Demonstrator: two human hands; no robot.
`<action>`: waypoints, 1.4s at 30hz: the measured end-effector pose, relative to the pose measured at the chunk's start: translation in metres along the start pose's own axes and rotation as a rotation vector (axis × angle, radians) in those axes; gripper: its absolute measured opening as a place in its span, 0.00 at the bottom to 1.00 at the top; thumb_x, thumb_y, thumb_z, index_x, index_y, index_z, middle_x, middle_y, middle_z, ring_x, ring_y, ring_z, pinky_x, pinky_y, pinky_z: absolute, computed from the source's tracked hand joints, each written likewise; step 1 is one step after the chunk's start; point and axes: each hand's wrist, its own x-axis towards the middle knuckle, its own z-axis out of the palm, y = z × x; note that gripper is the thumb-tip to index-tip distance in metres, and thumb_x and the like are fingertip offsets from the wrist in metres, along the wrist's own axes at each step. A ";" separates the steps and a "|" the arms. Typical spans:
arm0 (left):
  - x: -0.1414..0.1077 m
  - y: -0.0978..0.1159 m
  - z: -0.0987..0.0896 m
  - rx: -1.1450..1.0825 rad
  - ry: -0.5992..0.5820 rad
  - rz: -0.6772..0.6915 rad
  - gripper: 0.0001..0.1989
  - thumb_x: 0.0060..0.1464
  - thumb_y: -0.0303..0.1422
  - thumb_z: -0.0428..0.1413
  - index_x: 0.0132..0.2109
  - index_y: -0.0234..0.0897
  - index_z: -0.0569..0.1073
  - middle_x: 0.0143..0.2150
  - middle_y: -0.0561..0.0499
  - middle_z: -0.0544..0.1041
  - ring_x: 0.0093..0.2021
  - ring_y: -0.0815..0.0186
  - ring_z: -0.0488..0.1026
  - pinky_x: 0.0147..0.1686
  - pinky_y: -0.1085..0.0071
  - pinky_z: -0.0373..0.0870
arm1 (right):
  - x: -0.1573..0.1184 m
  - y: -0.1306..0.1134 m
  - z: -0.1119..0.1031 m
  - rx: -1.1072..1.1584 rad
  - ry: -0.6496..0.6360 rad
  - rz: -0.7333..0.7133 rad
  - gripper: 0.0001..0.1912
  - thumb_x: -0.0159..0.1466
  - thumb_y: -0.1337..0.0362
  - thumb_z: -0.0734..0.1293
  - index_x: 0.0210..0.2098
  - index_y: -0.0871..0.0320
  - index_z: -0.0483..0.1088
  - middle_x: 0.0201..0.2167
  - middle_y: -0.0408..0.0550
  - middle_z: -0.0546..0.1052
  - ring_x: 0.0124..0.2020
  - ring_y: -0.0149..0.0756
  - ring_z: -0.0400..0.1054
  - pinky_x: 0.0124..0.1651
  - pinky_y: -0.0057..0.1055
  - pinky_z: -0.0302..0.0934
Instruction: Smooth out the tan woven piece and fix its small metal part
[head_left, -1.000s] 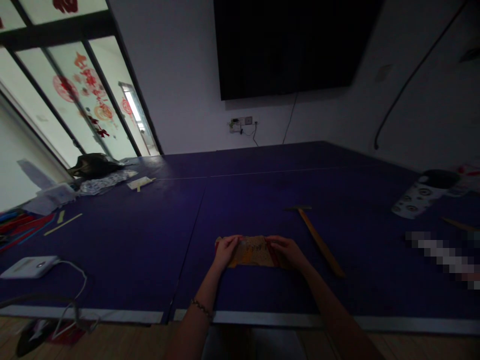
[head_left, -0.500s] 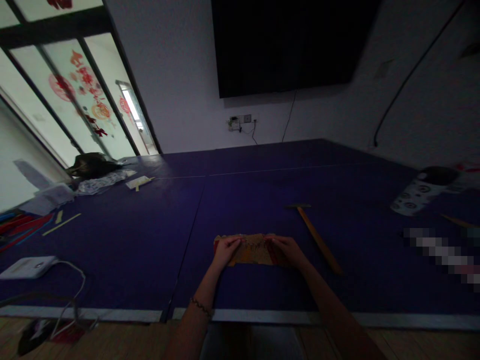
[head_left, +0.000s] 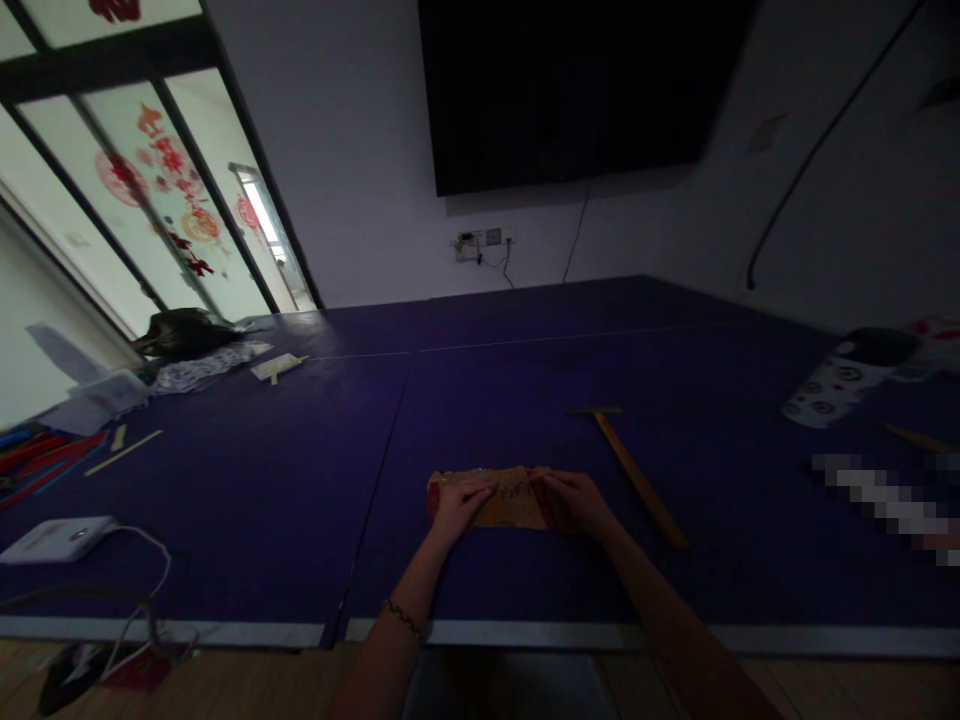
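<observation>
A flat, brown, cardboard-like piece (head_left: 517, 510) with reddish ends lies on the purple tabletop in front of me. Small dark marks run along its upper middle, too dim to make out. My left hand (head_left: 459, 502) lies over its left part, fingers together and pressing on it near the middle. At the right end, my right hand (head_left: 576, 500) grips the piece by its upper edge, thumb and fingers closed. Just right of that hand a hammer (head_left: 637, 480) with a wooden handle rests on the table, its head pointing away from me.
A patterned cylindrical container (head_left: 832, 385) lies tilted at the right. On the left are a white device (head_left: 58, 540) with a cable, red and blue tools (head_left: 52, 455) and yellowish strips (head_left: 124, 452). A dark bag (head_left: 184, 332) sits at the far left.
My left hand has slid slightly right along the brown piece, its fingertips nearer the middle. The right hand and hammer stay nearly where they were.
</observation>
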 end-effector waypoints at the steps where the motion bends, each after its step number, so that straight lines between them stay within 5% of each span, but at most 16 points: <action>1: -0.001 0.001 0.001 0.004 0.003 0.003 0.10 0.46 0.34 0.54 0.36 0.40 0.76 0.39 0.49 0.77 0.41 0.61 0.72 0.47 0.64 0.65 | 0.000 0.000 0.000 -0.006 0.011 0.009 0.20 0.50 0.48 0.64 0.33 0.57 0.75 0.37 0.48 0.76 0.41 0.45 0.68 0.46 0.40 0.59; 13: 0.002 0.001 0.008 0.139 0.056 0.009 0.08 0.46 0.34 0.54 0.33 0.41 0.77 0.35 0.50 0.78 0.38 0.62 0.73 0.43 0.66 0.67 | 0.002 0.001 0.005 -0.336 -0.004 -0.140 0.15 0.51 0.53 0.62 0.30 0.55 0.75 0.33 0.47 0.78 0.39 0.44 0.69 0.45 0.40 0.60; 24: 0.003 0.006 0.010 -0.039 0.101 -0.112 0.13 0.44 0.39 0.54 0.32 0.36 0.77 0.33 0.48 0.78 0.33 0.62 0.73 0.35 0.67 0.69 | 0.002 -0.003 0.008 -0.413 -0.018 -0.227 0.11 0.52 0.58 0.62 0.28 0.53 0.75 0.31 0.44 0.78 0.38 0.43 0.70 0.44 0.38 0.61; 31: 0.015 0.024 0.010 -0.246 0.138 -0.164 0.16 0.44 0.41 0.54 0.33 0.32 0.77 0.33 0.47 0.78 0.32 0.63 0.72 0.34 0.70 0.67 | 0.001 -0.003 0.011 -0.431 0.004 -0.233 0.11 0.52 0.58 0.62 0.28 0.52 0.75 0.30 0.43 0.78 0.37 0.42 0.70 0.43 0.37 0.61; 42: 0.008 0.016 0.031 -0.095 0.131 -0.069 0.12 0.47 0.37 0.52 0.28 0.35 0.76 0.30 0.49 0.78 0.33 0.64 0.72 0.39 0.68 0.66 | 0.002 -0.010 0.009 -0.343 0.015 -0.116 0.15 0.52 0.54 0.62 0.28 0.55 0.76 0.26 0.43 0.77 0.30 0.38 0.69 0.35 0.31 0.60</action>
